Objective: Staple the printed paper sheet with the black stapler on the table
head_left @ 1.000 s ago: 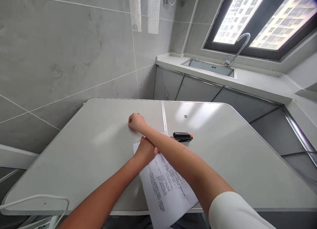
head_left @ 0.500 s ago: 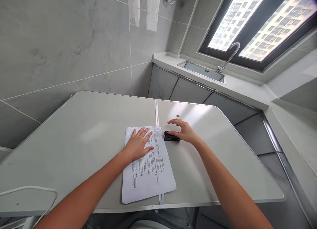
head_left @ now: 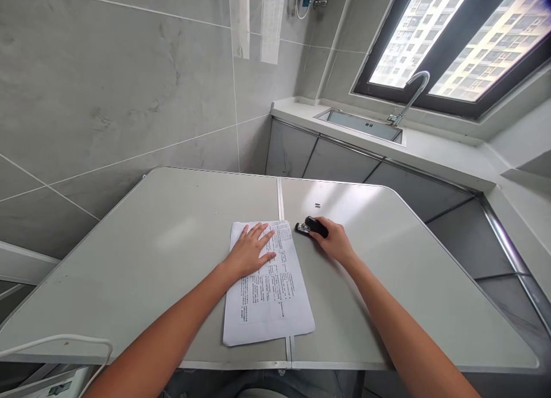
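A printed sheet of paper [head_left: 269, 297] lies on the grey folding table [head_left: 163, 243], across its middle seam. My left hand [head_left: 250, 253] rests flat on the upper part of the sheet, fingers spread. My right hand [head_left: 334, 243] is closed round a black stapler [head_left: 310, 227] just right of the paper's top corner. The stapler's nose points at that corner, a little apart from it.
A counter with a steel sink [head_left: 359, 124] and a curved tap [head_left: 410, 97] stands beyond the table under a window. Grey tiled wall rises to the left and behind. A white cable [head_left: 55, 343] loops off the table's near left edge.
My right hand came back from the far left, reached the stapler and closed on it. My left hand spread flat on the paper, which now lies straighter on the table.
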### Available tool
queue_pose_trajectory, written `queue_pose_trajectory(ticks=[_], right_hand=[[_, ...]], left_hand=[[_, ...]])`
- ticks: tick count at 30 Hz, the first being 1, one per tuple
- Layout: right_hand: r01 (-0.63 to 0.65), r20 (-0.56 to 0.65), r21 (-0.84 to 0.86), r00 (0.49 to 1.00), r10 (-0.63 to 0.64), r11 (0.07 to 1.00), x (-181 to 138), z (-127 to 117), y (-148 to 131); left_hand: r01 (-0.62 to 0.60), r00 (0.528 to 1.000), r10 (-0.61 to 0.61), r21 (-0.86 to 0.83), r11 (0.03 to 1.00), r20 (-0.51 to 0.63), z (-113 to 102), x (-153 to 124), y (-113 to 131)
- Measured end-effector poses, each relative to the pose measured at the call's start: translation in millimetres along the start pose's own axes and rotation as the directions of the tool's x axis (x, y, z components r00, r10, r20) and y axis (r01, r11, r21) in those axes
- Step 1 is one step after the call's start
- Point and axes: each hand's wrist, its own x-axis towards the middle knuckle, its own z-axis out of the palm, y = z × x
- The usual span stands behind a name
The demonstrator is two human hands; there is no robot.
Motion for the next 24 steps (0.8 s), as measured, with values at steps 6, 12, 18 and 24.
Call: queue_pose_trajectory(ticks=[6, 12, 18, 24], right_hand=[[0.025, -0.093, 0.113, 0.996, -0.014, 0.993, -10.2, 15.6, -57.9], [0.056, 0.231, 0.151, 0.969, -0.09, 0.987, -30.4, 54.9, -116.3], [0.096, 0.28, 0.134, 0.951, -0.13, 0.986, -34.9, 58.8, -113.6], [0.034, 0.225, 0.114, 0.972, -0.059, 0.993, -44.7, 38.8, -78.8]], left_hand=[[0.119, 0.954, -0.115, -0.001, 0.993, -0.278, -22.1, 6.9, -23.9], [0.572, 0.799, -0.546, 0.043, 0.819, -0.252, -43.1, -6.9, -93.0], [0.712, 0.702, -0.702, 0.113, 0.693, -0.119, -40.3, -9.9, -103.3], [0.826, 0.563, -0.81, 0.065, 0.56, -0.164, -58.7, -18.9, -121.7]])
